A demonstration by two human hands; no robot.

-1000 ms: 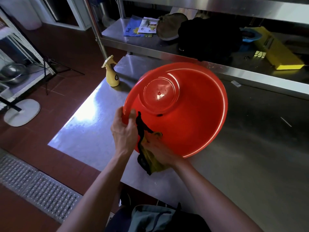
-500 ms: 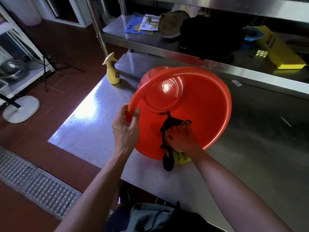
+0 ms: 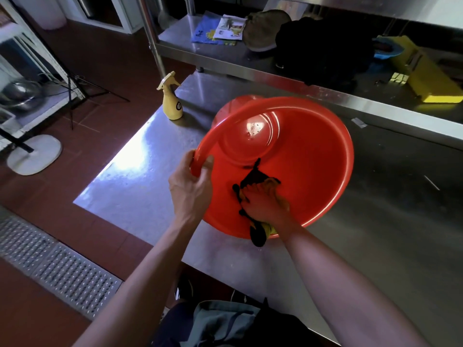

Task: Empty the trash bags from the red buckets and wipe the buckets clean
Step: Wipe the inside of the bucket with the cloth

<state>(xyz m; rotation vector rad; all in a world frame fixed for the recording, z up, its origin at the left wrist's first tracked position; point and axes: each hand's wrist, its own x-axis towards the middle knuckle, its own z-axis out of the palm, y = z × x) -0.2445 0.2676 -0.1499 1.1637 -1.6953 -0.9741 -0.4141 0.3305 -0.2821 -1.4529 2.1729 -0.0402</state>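
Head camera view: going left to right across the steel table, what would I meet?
Spray bottle → left hand gripping the rim of the red bucket → right hand pressing a cloth inside that bucket, all over the table.

We note a stainless steel counter (image 3: 140, 186), its left part under bright glare, carrying a yellow spray bottle (image 3: 171, 101) upright near its far left corner and a red bucket (image 3: 313, 151) tipped on its side further right. Behind it, a steel shelf (image 3: 220, 53) holds a blue leaflet (image 3: 203, 32), a white booklet (image 3: 229, 27), a dark bundle (image 3: 323, 46) and a yellow box (image 3: 426, 73).
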